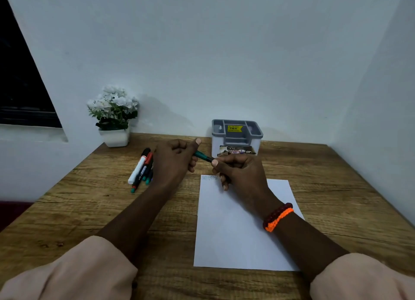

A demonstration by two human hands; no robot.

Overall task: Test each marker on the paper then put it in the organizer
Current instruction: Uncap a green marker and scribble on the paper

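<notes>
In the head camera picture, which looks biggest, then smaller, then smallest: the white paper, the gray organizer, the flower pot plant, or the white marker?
1. white paper
2. flower pot plant and gray organizer: look alike, unsure
3. white marker

We see a green marker (203,156) held above the table, between our two hands, lying almost level, its ends hidden in the fists. At 9 o'clock from it, a small bunch of markers (141,169) lies on the wood, close together, all pointing about 1 o'clock; one is white with a black cap. The white paper (235,232) lies flat at 5 o'clock from the green marker, with a faint zigzag scribble in its top left corner. The grey organizer (237,136) stands upright at 1 o'clock, its compartments open on top.
</notes>
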